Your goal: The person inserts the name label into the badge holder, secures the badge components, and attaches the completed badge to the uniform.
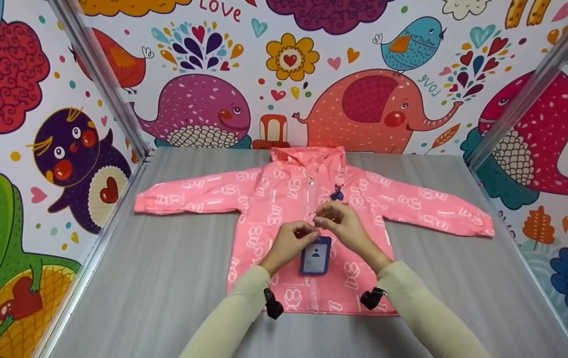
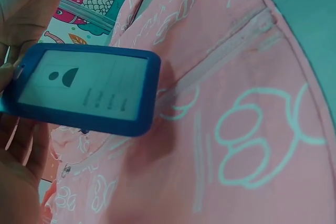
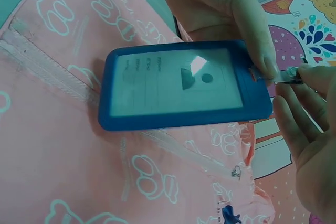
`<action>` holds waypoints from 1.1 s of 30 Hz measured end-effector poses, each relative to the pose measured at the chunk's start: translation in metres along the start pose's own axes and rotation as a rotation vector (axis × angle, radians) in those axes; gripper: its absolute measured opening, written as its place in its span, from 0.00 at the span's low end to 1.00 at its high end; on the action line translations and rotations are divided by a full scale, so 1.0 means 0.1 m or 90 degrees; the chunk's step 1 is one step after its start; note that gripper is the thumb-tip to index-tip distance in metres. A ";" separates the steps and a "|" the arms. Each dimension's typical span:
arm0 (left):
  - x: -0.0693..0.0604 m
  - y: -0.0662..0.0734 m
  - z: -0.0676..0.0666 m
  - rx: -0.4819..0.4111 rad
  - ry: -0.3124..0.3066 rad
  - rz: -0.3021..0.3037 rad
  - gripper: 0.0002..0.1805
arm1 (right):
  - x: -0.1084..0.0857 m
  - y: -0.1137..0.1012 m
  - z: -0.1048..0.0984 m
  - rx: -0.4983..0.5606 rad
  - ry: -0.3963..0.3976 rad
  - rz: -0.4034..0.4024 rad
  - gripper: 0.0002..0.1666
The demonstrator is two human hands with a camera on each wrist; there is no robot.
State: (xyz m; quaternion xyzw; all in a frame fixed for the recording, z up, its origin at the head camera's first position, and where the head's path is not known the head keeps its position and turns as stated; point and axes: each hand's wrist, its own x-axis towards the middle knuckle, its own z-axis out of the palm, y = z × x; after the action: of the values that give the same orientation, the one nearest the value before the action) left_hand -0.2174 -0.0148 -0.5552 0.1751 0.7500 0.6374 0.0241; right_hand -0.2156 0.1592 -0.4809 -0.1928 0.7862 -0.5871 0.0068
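Note:
A blue-framed ID badge holder with a white card hangs over the front of a pink hooded jacket. My left hand pinches it at its top edge, beside the slot; in the right wrist view the thumb lies there. Just beyond, my right hand pinches a small clip with a short clear strap that joins the holder's slot. Both hands meet close together above the jacket's zipper. Fingers partly hide the clip, so whether it is open cannot be told. The card faces up.
The jacket lies spread on a grey table, sleeves out to both sides and hood at the far edge. A dark blue figure marks its chest. Patterned walls with metal corner posts enclose the table on three sides.

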 end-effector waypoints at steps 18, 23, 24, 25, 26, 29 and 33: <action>0.48 0.02 0.27 0.075 0.013 -0.074 0.08 | 0.31 0.72 -0.19 0.120 0.180 0.086 0.15; 0.66 0.02 0.34 0.108 0.015 -0.078 0.07 | 0.43 0.79 -0.32 0.105 0.176 0.099 0.14; 0.69 0.03 0.35 0.115 0.018 -0.082 0.07 | 0.45 0.82 -0.34 0.105 0.179 0.100 0.14; 0.72 0.03 0.36 0.119 0.021 -0.084 0.07 | 0.47 0.83 -0.35 0.104 0.182 0.099 0.14; 0.74 0.03 0.37 0.122 0.026 -0.082 0.07 | 0.49 0.85 -0.36 0.103 0.184 0.095 0.14; 0.81 0.01 0.40 0.133 0.048 -0.077 0.07 | 0.54 0.92 -0.39 0.106 0.193 0.096 0.13; 0.90 -0.03 0.44 0.133 0.071 -0.063 0.07 | 0.62 0.94 -0.44 0.099 0.196 0.107 0.11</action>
State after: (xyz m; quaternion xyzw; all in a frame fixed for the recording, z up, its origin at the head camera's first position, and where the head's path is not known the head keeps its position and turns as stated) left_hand -0.2907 0.0528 -0.5496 0.1037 0.8200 0.5629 -0.0048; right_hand -0.3109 0.2029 -0.5412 -0.0331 0.7435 -0.6661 -0.0492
